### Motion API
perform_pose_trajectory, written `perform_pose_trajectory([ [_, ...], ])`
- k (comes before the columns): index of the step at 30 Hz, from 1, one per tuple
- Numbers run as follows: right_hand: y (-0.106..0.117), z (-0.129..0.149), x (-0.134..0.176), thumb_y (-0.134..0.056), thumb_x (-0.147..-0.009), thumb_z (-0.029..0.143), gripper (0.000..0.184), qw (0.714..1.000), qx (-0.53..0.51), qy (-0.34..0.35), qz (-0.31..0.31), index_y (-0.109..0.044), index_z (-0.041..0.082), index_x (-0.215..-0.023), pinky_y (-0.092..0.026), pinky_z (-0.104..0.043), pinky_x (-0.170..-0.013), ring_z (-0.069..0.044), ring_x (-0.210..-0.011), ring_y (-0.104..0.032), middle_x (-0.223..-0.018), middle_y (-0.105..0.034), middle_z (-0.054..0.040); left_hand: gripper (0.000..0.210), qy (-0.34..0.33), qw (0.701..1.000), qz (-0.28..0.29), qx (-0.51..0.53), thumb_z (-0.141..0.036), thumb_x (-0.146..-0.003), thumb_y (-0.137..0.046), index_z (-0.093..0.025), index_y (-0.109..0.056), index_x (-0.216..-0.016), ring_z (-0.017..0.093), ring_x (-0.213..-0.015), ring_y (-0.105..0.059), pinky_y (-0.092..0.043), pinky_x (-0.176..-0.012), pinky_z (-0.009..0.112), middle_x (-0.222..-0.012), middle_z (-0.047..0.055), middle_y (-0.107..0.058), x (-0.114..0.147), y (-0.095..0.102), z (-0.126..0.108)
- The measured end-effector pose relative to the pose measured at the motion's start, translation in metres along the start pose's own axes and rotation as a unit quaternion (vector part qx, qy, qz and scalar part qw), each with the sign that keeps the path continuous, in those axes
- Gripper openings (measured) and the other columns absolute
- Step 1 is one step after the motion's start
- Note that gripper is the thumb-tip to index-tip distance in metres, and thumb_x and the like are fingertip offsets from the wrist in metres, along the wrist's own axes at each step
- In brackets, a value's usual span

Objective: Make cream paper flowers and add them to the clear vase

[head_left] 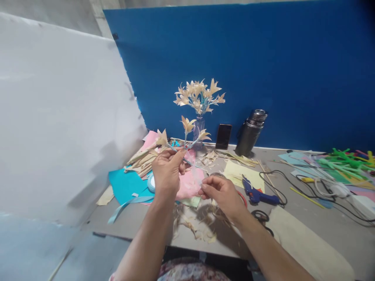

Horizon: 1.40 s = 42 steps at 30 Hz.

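Three-bloom spray [185,137]: clamped by left fingers [179,156], seemingly for steadiness; translucent strip [194,174]: pinched by right fingers [208,189], presumably for tension.

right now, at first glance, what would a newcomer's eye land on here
The big blue panel behind the table likely draws the eye first, with pale flowers in a vase before it. Nearer, the left hand's grip holds a three-flower sprig, and the right hand's grip pinches a translucent strip below the blooms.

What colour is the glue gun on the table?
The glue gun is mostly dark blue; see head view.
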State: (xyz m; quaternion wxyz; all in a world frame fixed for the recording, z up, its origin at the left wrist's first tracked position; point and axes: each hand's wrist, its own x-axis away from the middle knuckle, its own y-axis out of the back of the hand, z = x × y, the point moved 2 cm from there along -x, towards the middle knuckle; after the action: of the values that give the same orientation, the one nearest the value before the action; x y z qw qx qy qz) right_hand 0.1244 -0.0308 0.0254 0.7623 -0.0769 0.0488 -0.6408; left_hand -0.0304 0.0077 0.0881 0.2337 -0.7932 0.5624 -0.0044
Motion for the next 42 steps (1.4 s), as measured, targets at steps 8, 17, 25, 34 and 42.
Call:
perform_pose_trajectory([
  [8,0.003,-0.001,0.004,-0.069,-0.080,0.032,0.015,0.993,0.102,0.055,-0.011,-0.068,0.017,-0.081,-0.047,-0.024,-0.062,-0.013,-0.061,-0.061,-0.068,-0.069,-0.0014,0.018,0.013,0.997,0.014,-0.078,-0.027,-0.072,-0.074,-0.016,-0.061,-0.068,0.008,-0.034,-0.045,-0.043,-0.042,0.020,-0.037,-0.007,-0.051,0.002,0.007,0.002],
  [17,-0.001,-0.014,0.004,-0.073,-0.079,0.037,0.023,1.000,0.020,0.004,0.011,-0.067,0.015,-0.083,-0.044,-0.022,-0.056,-0.011,-0.058,-0.060,-0.071,-0.072,-0.0037,0.021,0.036,0.999,0.002,-0.038,-0.027,-0.069,-0.076,-0.017,-0.059,-0.063,0.007,-0.034,-0.042,-0.047,-0.045,0.020,-0.035,-0.008,-0.048,-0.002,0.007,0.016],
  [25,-0.001,-0.012,0.006,-0.061,-0.083,0.027,0.011,0.987,0.148,0.060,-0.016,-0.066,0.016,-0.082,-0.047,-0.024,-0.059,-0.014,-0.062,-0.062,-0.071,-0.071,-0.0033,0.030,0.106,0.993,0.025,0.050,-0.028,-0.064,-0.080,-0.017,-0.052,-0.063,0.004,-0.032,-0.037,-0.058,-0.053,0.027,-0.035,-0.011,-0.046,-0.001,0.005,0.019],
  [34,0.001,-0.016,0.013,-0.055,-0.085,0.022,0.016,0.973,0.230,0.024,0.004,-0.067,0.017,-0.076,-0.041,-0.022,-0.056,-0.013,-0.058,-0.059,-0.069,-0.071,-0.0016,0.033,0.107,0.992,-0.009,0.060,-0.029,-0.060,-0.082,-0.017,-0.053,-0.068,0.004,-0.031,-0.037,-0.059,-0.055,0.028,-0.034,-0.013,-0.044,-0.005,0.005,0.022],
  [42,0.007,-0.013,0.030,-0.064,-0.086,0.017,0.018,0.763,0.612,0.199,0.059,-0.069,0.021,-0.069,-0.036,-0.025,-0.057,-0.016,-0.063,-0.064,-0.070,-0.072,-0.0031,0.034,0.130,0.989,0.006,0.071,-0.027,-0.061,-0.081,-0.017,-0.049,-0.062,0.003,-0.031,-0.037,-0.059,-0.057,0.027,-0.034,-0.012,-0.044,-0.005,0.004,0.018],
])
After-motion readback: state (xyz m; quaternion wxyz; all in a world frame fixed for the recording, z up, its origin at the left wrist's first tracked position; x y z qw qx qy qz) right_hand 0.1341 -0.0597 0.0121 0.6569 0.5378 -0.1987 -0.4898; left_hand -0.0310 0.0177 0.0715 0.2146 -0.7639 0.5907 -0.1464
